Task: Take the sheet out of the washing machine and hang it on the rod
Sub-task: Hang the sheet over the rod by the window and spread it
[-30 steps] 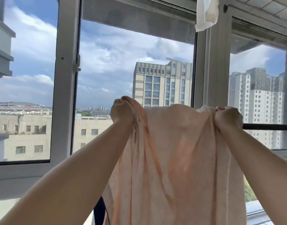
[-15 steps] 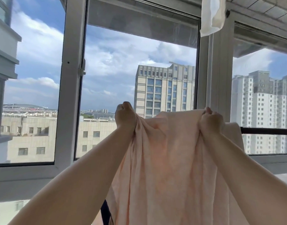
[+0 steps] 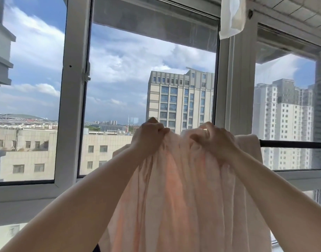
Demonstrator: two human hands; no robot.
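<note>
A pale peach sheet (image 3: 183,197) hangs in long folds in front of me, filling the lower middle of the head view. My left hand (image 3: 148,135) grips a bunch of its top edge. My right hand (image 3: 216,140) grips the top edge a short way to the right. A dark rod (image 3: 292,144) runs level to the right from behind the sheet, at about the height of my hands. The sheet's upper right corner lies over the rod's near end. The rest of the rod to the left is hidden by the fabric.
Large windows with white frames (image 3: 72,106) stand right behind the sheet, with buildings and sky beyond. A white cloth (image 3: 231,17) hangs from above at the top right. A window sill (image 3: 29,197) runs along the lower left.
My two hands have moved closer together along the sheet's top edge, bunching the fabric between them. The right hand shifted left, and the sheet's right corner now shows over the rod.
</note>
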